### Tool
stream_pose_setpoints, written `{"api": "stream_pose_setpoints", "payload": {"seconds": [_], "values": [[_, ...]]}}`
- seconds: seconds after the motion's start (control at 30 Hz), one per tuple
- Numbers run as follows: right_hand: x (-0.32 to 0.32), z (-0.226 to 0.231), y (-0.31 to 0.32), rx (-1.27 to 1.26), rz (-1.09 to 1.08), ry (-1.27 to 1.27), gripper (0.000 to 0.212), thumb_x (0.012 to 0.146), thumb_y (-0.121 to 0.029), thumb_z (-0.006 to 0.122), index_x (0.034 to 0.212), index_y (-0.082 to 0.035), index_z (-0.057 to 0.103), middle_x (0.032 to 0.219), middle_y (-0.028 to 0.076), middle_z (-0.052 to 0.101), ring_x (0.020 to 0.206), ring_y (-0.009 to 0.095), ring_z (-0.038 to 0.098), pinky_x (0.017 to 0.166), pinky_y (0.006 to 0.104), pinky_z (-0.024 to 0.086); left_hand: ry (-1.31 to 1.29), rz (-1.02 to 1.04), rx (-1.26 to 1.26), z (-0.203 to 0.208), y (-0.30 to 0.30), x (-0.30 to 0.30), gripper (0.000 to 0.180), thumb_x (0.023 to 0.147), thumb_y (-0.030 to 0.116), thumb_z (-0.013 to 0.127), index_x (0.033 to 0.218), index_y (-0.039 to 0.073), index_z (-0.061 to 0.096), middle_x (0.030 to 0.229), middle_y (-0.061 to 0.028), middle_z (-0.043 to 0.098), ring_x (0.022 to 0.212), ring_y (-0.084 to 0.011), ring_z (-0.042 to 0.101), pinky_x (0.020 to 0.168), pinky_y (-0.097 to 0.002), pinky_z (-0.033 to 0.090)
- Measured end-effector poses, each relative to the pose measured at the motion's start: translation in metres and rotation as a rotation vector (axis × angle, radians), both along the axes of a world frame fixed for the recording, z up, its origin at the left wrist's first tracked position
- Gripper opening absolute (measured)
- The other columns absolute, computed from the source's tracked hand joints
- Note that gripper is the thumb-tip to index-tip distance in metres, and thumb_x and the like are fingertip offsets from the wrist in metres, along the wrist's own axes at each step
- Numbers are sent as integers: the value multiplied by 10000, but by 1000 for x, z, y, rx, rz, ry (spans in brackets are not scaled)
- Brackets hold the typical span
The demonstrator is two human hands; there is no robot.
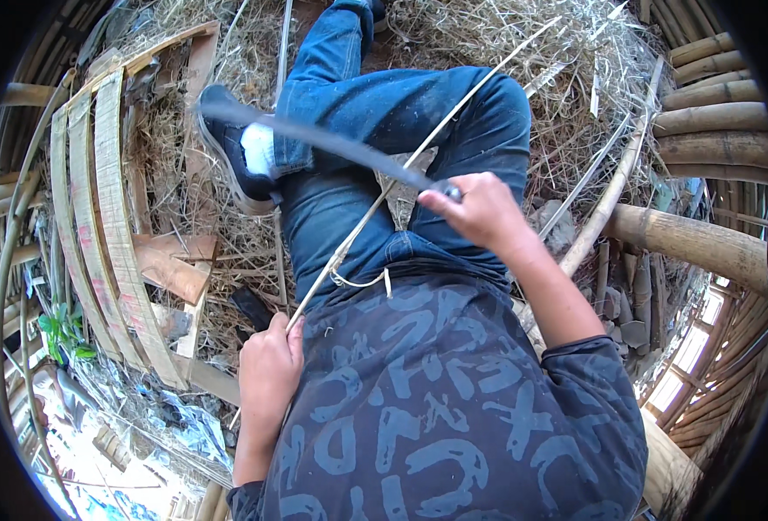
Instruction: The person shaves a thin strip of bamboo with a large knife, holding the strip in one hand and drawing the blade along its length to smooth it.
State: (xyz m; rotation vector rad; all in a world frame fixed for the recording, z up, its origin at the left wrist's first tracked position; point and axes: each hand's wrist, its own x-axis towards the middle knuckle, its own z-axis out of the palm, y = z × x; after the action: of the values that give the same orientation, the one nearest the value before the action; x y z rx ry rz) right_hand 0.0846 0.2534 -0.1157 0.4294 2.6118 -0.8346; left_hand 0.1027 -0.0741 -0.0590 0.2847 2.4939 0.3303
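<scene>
Nearest the camera is the person's dark long-sleeved top with pale blue lettering (436,408), filling the lower middle of the view. Just left of it, the left hand (269,369) is clenched around the near end of a long, thin, pale bamboo strip (418,156). The strip runs from that fist up and to the right, across the lap and past the right knee, out over the straw. Above the top, the right hand (484,211) is closed on the handle of a long dark blade (314,139), which reaches left across the thigh towards the shoe; the blade crosses the strip just left of the right hand, though whether the edge touches the strip cannot be told. Under both lie the blue denim jeans (384,113), with one leg folded so that a dark shoe with a white sock (240,156) rests by the left thigh. To the left stands a frame of flat pale bamboo slats (110,217). Beyond the knees, loose dry straw (566,78) covers the ground, and thick round bamboo poles (714,130) are stacked at the right edge.
</scene>
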Motion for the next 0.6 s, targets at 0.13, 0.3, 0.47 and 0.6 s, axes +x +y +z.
{"api": "stream_pose_setpoints", "payload": {"seconds": [0.13,0.3,0.47,0.6], "values": [[-1,-5,-18,-46,110,8,775,788,-747,526,661,6,659,680,243,634,735,421,650,683,506,509,-28,31,7,-4,-3,12,305,970,273,521,814,15,567,625,-243,597,617,-435,612,543,-525,468],[3,-7,3,144,191,9,779,772,-764,519,646,-7,654,660,205,642,704,394,655,629,468,516,-82,48,100,-22,-1,38,308,972,274,519,812,14,561,615,-237,598,610,-429,619,528,-512,486],[10,-3,18,288,231,53,778,757,-777,521,638,-18,641,639,196,633,693,380,658,624,470,514,-87,71,109,-22,-2,47,312,972,280,519,806,17,551,615,-236,595,608,-430,614,528,-514,483],[19,-5,34,290,228,15,776,737,-786,536,654,-22,642,643,196,633,699,378,660,641,468,514,-71,70,107,-18,-1,49,307,972,278,518,805,22,546,622,-236,595,613,-429,614,531,-516,479]]}}
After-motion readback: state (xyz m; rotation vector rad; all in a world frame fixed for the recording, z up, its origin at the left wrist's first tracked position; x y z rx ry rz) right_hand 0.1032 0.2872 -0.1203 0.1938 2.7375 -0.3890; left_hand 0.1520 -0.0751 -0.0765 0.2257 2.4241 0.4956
